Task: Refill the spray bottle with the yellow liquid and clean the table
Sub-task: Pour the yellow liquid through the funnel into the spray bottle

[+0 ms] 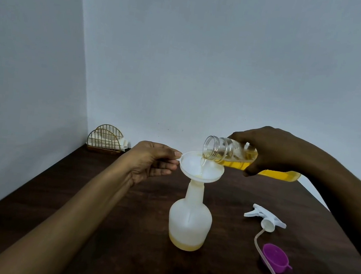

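Note:
A translucent white spray bottle (189, 221) stands upright on the dark wooden table (119, 231), with a thin layer of yellow liquid at its bottom. A white funnel (202, 167) sits in its neck. My left hand (155, 160) pinches the funnel's rim tab on the left side. My right hand (270, 151) grips a clear bottle of yellow liquid (229, 154), tilted almost flat with its open mouth over the funnel. A thin stream runs from the mouth into the funnel.
The white spray trigger head (265, 217) lies on the table to the right, its thin tube (272, 269) trailing toward the near edge. A purple cap (275, 258) rests beside the tube. A gold wire holder with white cloths (106, 139) stands in the far left corner by the wall.

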